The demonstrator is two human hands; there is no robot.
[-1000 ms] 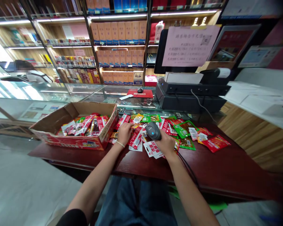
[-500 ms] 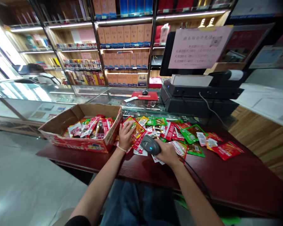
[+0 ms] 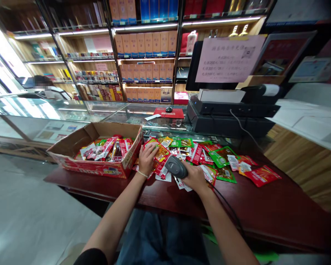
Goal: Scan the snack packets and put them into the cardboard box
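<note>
My right hand (image 3: pixel 196 178) is wrapped around a dark handheld barcode scanner (image 3: pixel 175 167), its head tilted left over the packets. A black cable trails from its grip across the wooden counter. My left hand (image 3: pixel 147 159) lies on a red and yellow snack packet (image 3: pixel 162 152), fingers stretched over its surface; the thumb is hard to make out. Around both hands several snack packets in red, green and clear wrap are heaped, such as a green packet (image 3: pixel 223 156) and a red packet (image 3: pixel 263 175). Left of my left hand stands an open cardboard box (image 3: pixel 93 168) holding more packets.
A monitor with a pink paper sign (image 3: pixel 227 59) stands on a black cash drawer (image 3: pixel 228 123) at the back right. Behind the dark red counter (image 3: pixel 245 209) runs a glass display case (image 3: pixel 113 112) with a mouse (image 3: pixel 168 109) on it. A person (image 3: pixel 51 88) is at the far left.
The blue light on the scanner has gone out. The scanner and both hands stay almost in place; the view has shifted slightly.
</note>
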